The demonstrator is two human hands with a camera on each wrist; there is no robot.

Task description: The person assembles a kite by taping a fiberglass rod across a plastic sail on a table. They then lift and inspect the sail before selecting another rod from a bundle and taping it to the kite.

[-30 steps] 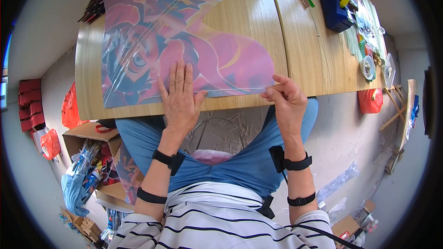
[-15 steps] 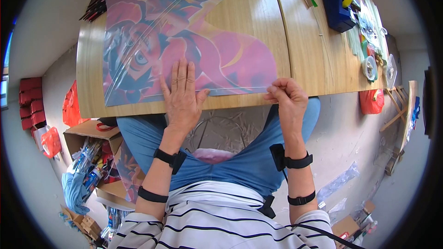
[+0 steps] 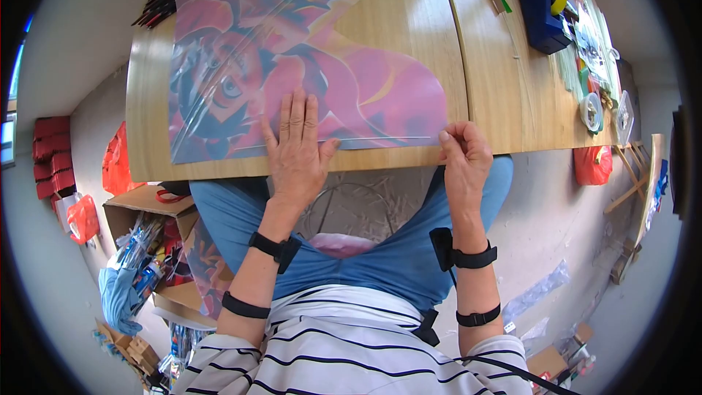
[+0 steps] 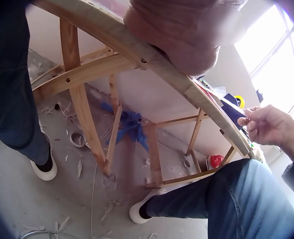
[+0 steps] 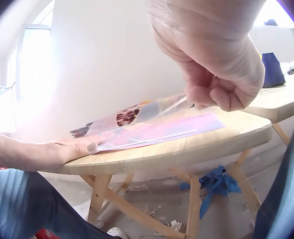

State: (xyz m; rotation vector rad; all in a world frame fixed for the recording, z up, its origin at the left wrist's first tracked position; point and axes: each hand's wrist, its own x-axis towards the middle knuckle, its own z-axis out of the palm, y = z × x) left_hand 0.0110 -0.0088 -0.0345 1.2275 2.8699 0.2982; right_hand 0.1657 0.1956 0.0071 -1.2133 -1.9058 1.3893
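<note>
A printed plastic sheet (image 3: 387, 95) in pink, blue and orange lies on the wooden table (image 3: 153, 124). A thin white rod (image 3: 380, 138) runs along its near edge. My left hand (image 3: 296, 150) rests flat on the sheet near that edge, fingers straight and thumb out to the side. At the near right corner, my right hand (image 3: 464, 153) pinches the sheet's edge between thumb and curled fingers. In the right wrist view the pinched film (image 5: 167, 105) rises off a pink layer (image 5: 167, 130) below it. The exact spot under the right fingertips is hidden.
A blue tape dispenser (image 3: 541, 14) with yellow tape stands at the far right, near small clear containers (image 3: 591, 112). Dark red sticks (image 3: 155, 4) lie at the far left. A gap (image 3: 462, 51) splits the tabletop. An open carton (image 3: 146, 201) stands below on the left.
My right fingers have curled in more and moved slightly right at the sheet's corner. The left hand stays flat on the sheet. The whole head view has shifted a little.
</note>
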